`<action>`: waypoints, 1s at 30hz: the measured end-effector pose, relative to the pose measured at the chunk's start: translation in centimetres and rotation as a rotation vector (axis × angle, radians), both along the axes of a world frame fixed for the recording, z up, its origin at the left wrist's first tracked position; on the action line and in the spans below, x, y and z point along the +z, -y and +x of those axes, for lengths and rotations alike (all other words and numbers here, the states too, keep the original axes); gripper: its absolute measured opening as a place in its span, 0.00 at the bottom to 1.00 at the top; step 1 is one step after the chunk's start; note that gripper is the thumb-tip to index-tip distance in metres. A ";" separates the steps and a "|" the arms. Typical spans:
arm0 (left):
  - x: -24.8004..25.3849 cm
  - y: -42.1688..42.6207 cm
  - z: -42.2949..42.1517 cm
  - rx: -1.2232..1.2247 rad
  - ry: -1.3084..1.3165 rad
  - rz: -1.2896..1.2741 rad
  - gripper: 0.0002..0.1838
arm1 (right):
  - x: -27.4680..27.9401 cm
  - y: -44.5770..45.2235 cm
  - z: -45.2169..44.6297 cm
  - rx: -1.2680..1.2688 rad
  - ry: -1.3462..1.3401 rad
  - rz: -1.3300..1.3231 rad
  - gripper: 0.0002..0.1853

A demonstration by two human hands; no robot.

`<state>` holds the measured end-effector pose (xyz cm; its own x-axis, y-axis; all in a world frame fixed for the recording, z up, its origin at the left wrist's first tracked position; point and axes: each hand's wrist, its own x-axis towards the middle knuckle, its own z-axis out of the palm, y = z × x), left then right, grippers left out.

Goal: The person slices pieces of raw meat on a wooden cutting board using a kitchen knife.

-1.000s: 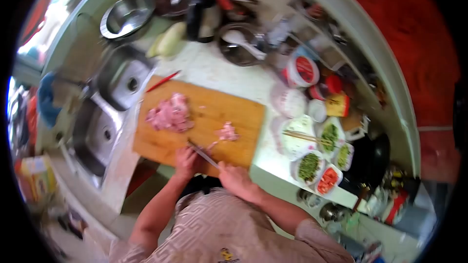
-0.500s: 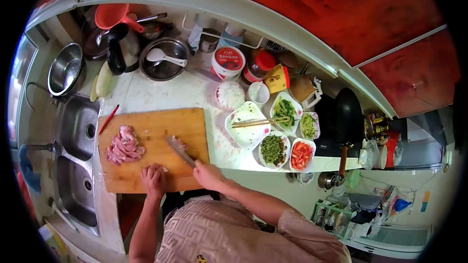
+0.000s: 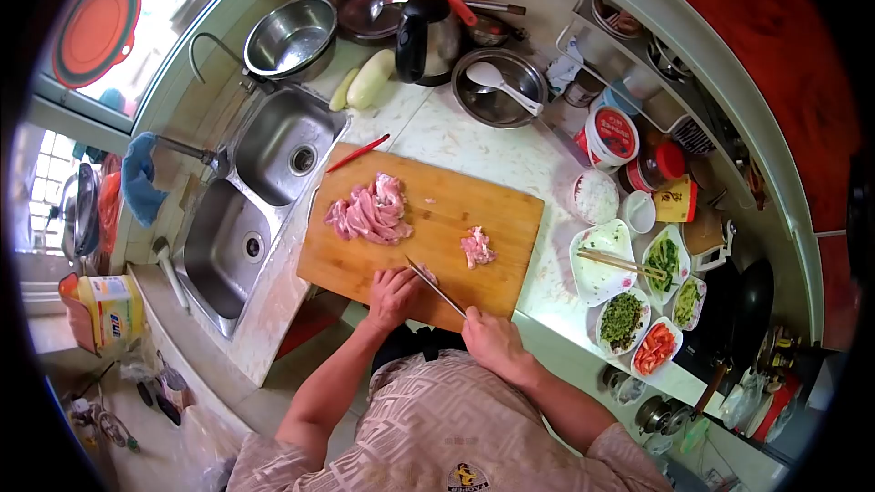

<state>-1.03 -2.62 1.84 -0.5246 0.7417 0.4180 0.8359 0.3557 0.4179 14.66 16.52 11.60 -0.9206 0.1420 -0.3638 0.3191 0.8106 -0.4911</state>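
Observation:
A wooden cutting board lies on the counter under both hands. My right hand grips the handle of a kitchen knife, its blade slanting up and left toward my left hand. My left hand rests at the board's near edge with fingers curled down on a small piece of raw meat, mostly hidden by the fingers and the blade. A heap of raw meat strips sits at the board's left. To the right is a small pile of cut meat.
A red chili lies by the board's far left edge, beside the double sink. Chopsticks cross a white dish on the right, near bowls of chopped greens and red pieces. A steel bowl stands behind.
The view has swung left, showing more of the sink and window. The knife has left the small cut pile and is now beside the meat under my left hand.

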 end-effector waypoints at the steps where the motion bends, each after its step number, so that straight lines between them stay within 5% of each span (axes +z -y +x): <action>1: -0.1 -0.1 0.0 -0.033 -0.018 -0.013 0.16 | -0.1 0.2 0.1 0.011 -0.017 0.007 0.08; 11: -1.1 -0.6 -0.3 -0.061 0.019 -0.002 0.12 | 0.3 0.7 1.2 -0.030 0.122 0.034 0.08; 15: -5.4 0.3 -0.3 -0.114 0.202 0.093 0.13 | -3.5 1.1 -0.7 -0.052 0.072 -0.149 0.09; 18: -1.7 -1.1 -0.5 -0.077 0.073 0.048 0.17 | -1.5 0.5 -1.3 -0.050 0.044 -0.055 0.09; 30: -1.9 -0.6 -0.3 -0.074 0.068 0.038 0.17 | -3.9 -0.7 -1.8 -0.164 0.135 -0.241 0.10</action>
<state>-1.34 -2.02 -0.05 -0.4974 0.7636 0.4118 0.8284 0.2769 0.4870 12.86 17.26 7.74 -0.8335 0.1797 -0.5225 0.5115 0.6086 -0.6066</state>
